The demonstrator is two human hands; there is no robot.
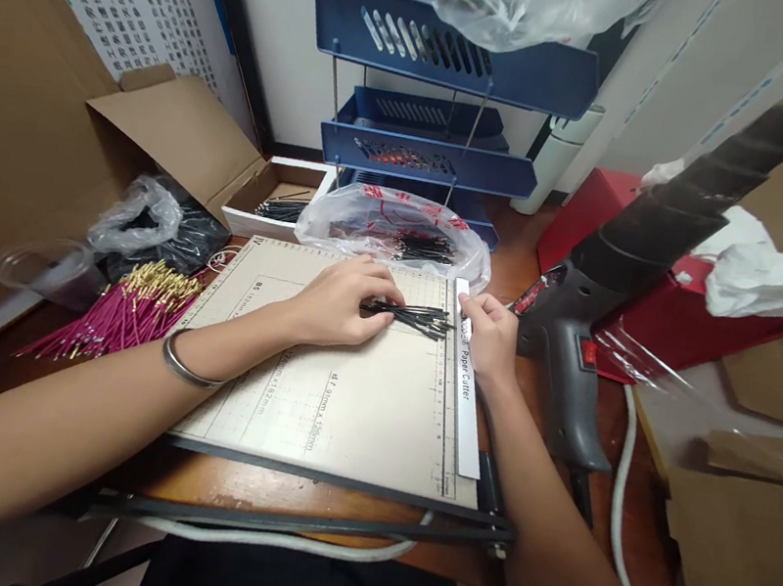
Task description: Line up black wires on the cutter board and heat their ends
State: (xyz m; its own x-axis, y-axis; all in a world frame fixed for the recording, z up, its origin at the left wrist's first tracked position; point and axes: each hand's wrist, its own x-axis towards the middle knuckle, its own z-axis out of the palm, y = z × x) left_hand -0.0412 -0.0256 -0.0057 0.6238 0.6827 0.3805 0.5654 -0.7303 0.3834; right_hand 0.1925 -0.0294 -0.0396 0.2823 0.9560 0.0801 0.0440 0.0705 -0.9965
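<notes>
A bundle of thin black cables (pixel 421 320) lies across the upper part of a paper cutter board (pixel 378 420). My left hand (pixel 349 301) is closed round the left end of the bundle and rests on the board. The cables' right ends reach the white guard strip (pixel 466 394) along the board's right side. At the upper end of that strip, my right hand (pixel 490 333) is closed with its thumb and fingers against the strip's edge. Whatever else lies within its fingers is hidden.
Left of the board lie magenta cables with gold tips (pixel 128 311). A plastic bag (pixel 373 221) with black cables and an open carton (pixel 281 191) stand behind. A heat gun (pixel 578 333) and red box (pixel 699 322) are at right; blue trays (pixel 427 160) stand at the back.
</notes>
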